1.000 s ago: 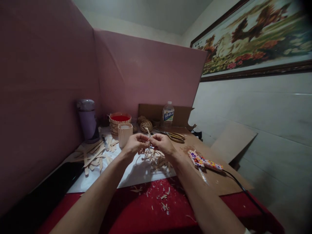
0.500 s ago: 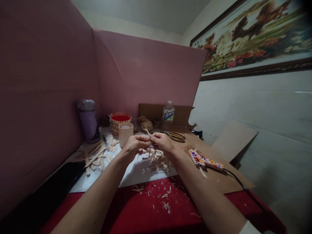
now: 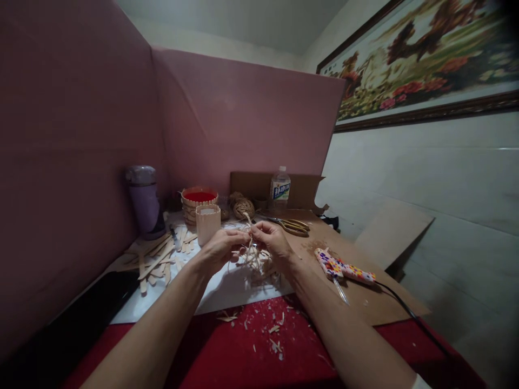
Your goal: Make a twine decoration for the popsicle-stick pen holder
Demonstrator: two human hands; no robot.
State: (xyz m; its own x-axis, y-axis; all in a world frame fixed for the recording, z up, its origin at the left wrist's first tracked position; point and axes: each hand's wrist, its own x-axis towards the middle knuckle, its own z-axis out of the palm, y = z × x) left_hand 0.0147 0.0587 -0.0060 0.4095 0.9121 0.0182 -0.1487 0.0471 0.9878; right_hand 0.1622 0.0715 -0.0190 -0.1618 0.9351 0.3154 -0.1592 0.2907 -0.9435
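Note:
My left hand point(image 3: 225, 244) and my right hand point(image 3: 270, 237) meet above the middle of the table, fingertips pinched close together. Between them is a length of twine point(image 3: 247, 217), its end poking up past the fingers. Loose strands hang below, over a tangled heap of pale twine and scraps point(image 3: 261, 265). A small cup made of wooden sticks point(image 3: 208, 224) stands just behind my left hand. Past the fingers lies a ball of twine point(image 3: 244, 208). Exactly how the strands run between the fingertips is hidden.
Loose craft sticks point(image 3: 156, 259) and a purple bottle point(image 3: 146, 205) are at left, near a stick basket with a red inside point(image 3: 199, 195). Scissors point(image 3: 295, 227) and a clear bottle point(image 3: 280, 189) stand behind. A flowered glue gun point(image 3: 340, 270) with a cord lies on cardboard at right.
Both hands stay pinched together on the twine, with only small finger movements. The whole view has shifted slightly.

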